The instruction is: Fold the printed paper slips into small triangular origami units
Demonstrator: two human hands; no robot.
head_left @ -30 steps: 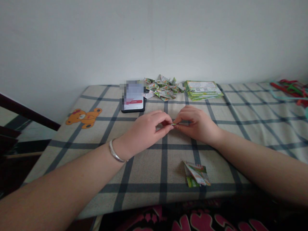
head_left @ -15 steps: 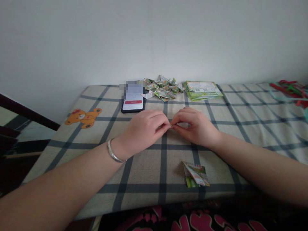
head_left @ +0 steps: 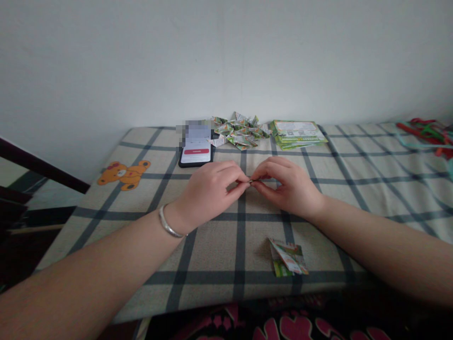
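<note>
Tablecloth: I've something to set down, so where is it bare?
Bare: between left forearm and near folded paper; between card stack and red-green items. Crowded: along the wall, from phone through folded pieces to card stack.

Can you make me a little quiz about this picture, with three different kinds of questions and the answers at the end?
1. Pick one: which of these lies nearest the front edge of the checked tablecloth?
A) the phone
B) the loose folded paper
C) the orange bear

2. True or false: a tiny thing is pinched between the left grip and the right grip.

3. Fill in the blank: the silver bracelet is worn on the person's ____ side.

Key:
1. B
2. True
3. left
</note>
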